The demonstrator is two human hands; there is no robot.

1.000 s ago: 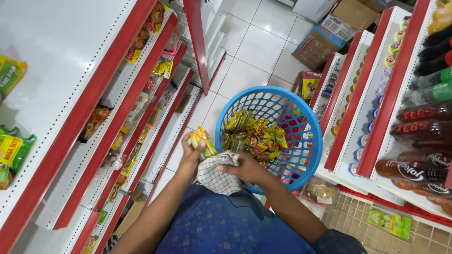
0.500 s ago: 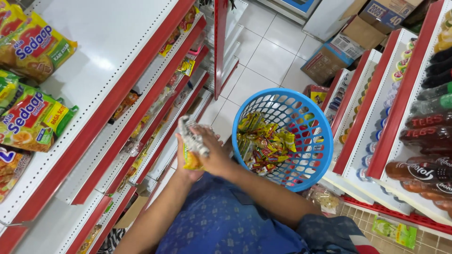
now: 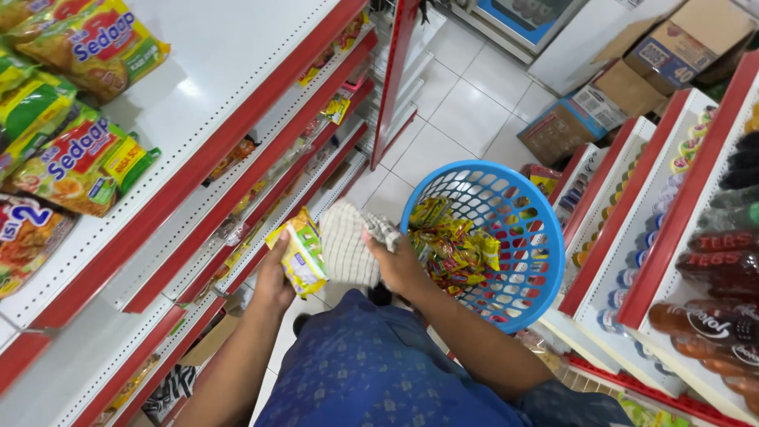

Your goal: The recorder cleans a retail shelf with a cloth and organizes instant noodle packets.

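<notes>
My left hand (image 3: 273, 281) grips a yellow and green noodle packet (image 3: 299, 253) in front of my chest, beside the left shelving. My right hand (image 3: 399, 265) holds a checked cloth (image 3: 348, 245) pressed against that packet. Just right of my right hand stands a round blue plastic basket (image 3: 545, 261) on the floor, with several yellow and red packets (image 3: 455, 249) lying in it.
White shelves with red edges (image 3: 229, 150) run along the left, with noodle packets (image 3: 79, 158) on the top one. Right shelves (image 3: 672, 229) hold bottled drinks (image 3: 711, 269) and small cups. Cardboard boxes (image 3: 624, 87) stand at the far end of the tiled aisle (image 3: 466, 103).
My view has swung up and left, bringing the top shelf's noodle packets into sight. Both hands rose slightly from the basket's rim, and the cloth now lies flat against the packet.
</notes>
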